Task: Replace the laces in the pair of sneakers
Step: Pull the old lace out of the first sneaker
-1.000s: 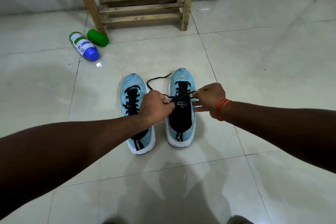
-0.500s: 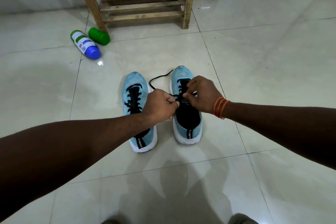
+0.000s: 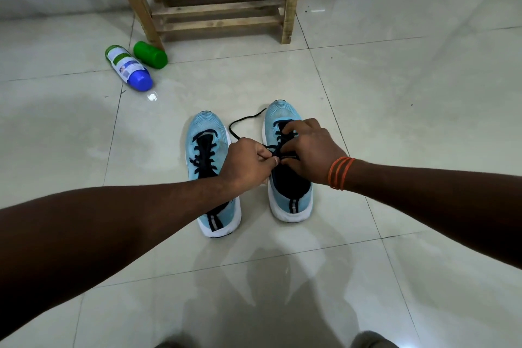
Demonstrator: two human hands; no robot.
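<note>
Two light-blue sneakers with white soles stand side by side on the tiled floor, toes pointing away from me. The left sneaker (image 3: 207, 155) is laced with a black lace. Over the right sneaker (image 3: 291, 195) both hands work a black lace (image 3: 245, 120), whose loose end curls out between the two toes. My left hand (image 3: 248, 167) pinches the lace beside the shoe's tongue. My right hand (image 3: 309, 150), with orange threads on its wrist, grips the lace over the eyelets and hides most of them.
A wooden stool frame (image 3: 220, 5) stands at the back against the wall. A white bottle with a blue end (image 3: 128, 68) and a green cap (image 3: 149, 54) lie on the floor to its left. Glossy tiles spread all around.
My right hand has moved from the shoe's right side to over the eyelets, close to my left hand. The left hand has stayed beside the tongue, still pinching the lace.
</note>
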